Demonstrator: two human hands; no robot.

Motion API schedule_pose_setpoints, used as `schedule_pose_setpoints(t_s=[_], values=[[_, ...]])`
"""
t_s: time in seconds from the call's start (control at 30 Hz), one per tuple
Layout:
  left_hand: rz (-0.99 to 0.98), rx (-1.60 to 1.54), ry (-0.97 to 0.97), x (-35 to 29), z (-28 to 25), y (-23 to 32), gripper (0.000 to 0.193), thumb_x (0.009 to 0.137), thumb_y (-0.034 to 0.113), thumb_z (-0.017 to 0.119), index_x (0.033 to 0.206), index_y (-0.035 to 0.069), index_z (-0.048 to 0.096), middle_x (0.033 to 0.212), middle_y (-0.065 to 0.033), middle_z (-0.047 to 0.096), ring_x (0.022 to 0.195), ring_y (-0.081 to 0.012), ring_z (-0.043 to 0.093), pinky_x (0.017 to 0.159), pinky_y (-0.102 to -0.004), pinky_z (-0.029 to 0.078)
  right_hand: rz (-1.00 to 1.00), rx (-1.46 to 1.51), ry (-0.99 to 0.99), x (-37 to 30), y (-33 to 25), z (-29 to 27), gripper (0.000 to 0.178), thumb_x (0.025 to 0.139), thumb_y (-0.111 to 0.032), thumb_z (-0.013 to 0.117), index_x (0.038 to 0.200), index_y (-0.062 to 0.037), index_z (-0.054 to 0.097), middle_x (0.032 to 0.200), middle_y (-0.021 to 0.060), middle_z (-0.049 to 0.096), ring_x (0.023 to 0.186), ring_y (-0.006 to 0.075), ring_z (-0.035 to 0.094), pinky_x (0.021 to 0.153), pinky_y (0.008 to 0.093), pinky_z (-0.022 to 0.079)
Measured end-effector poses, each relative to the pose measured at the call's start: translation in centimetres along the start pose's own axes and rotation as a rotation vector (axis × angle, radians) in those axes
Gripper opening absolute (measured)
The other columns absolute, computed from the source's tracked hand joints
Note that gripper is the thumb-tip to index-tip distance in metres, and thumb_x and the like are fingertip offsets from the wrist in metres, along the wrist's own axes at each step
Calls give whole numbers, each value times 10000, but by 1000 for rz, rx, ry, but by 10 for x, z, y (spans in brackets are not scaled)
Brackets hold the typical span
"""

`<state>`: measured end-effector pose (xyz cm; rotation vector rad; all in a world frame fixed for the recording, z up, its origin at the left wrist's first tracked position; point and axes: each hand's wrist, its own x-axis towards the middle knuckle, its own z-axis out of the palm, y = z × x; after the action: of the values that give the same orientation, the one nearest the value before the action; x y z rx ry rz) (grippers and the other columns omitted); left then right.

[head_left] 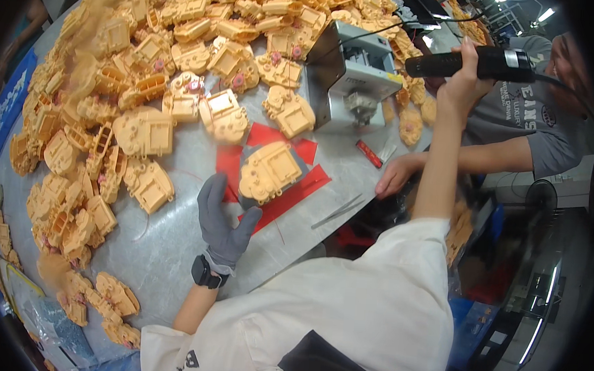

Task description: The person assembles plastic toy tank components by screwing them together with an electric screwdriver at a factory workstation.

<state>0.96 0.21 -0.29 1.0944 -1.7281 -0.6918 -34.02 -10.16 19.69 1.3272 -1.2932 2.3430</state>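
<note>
A yellow-orange plastic housing point(271, 171) with a square recess lies on a grey pad over red strips point(296, 195) fixed to the table. My left hand point(223, 215), in a grey glove, is beside the housing's near left side, thumb and fingers apart; the thumb tip is close to its lower edge, and I cannot tell if they touch. Raised high at the right, my bare right hand point(462, 83) is wrapped round a black corded power screwdriver point(434, 64). Its tip is hard to make out.
Many similar housings point(145, 132) are heaped across the left and far table. A metal machine point(360, 74) stands at the back. Tweezers point(338, 211) and a small red item point(369, 154) lie right of the pad. A co-worker's hand point(398, 174) reaches in from the right.
</note>
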Motion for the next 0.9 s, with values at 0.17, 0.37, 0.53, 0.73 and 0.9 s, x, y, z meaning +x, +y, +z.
schedule_pose_setpoints(t_s=[0.17,0.37,0.53,0.73,0.9], values=[[34,7,56,22,6,9,769,817,506,560,1318,-32,334,1299,-221,409,1242,-424,341,1021,-480,279,55,-27,-123,-27,-33,-24,263,792,-172,613,974,-10,515,713,56,566,660,124,542,623,239,453],[133,135,-199,41,16,3,758,733,469,656,1287,18,401,1287,-204,433,1237,-414,350,1024,-477,300,165,109,-543,-132,-72,-84,465,867,-348,504,1167,-14,384,874,125,497,776,208,502,629,363,461],[133,175,-169,40,15,-3,763,709,468,677,1275,31,411,1277,-195,444,1213,-418,374,1025,-483,302,470,218,-124,-210,-101,-97,437,833,-346,581,1082,-25,421,686,72,519,663,209,544,706,358,453],[82,125,-144,31,15,-5,839,631,412,758,1269,17,383,1235,-191,455,1147,-402,422,1022,-531,287,713,441,-319,-189,-89,-72,418,891,-361,543,1179,-77,438,688,13,440,573,132,471,628,303,424],[15,84,-235,37,1,-8,864,616,418,766,1275,13,379,1235,-178,463,1144,-396,431,1016,-539,291,753,349,-437,-164,-96,-31,400,897,-333,522,1189,-72,441,690,6,439,548,122,452,617,296,415]])
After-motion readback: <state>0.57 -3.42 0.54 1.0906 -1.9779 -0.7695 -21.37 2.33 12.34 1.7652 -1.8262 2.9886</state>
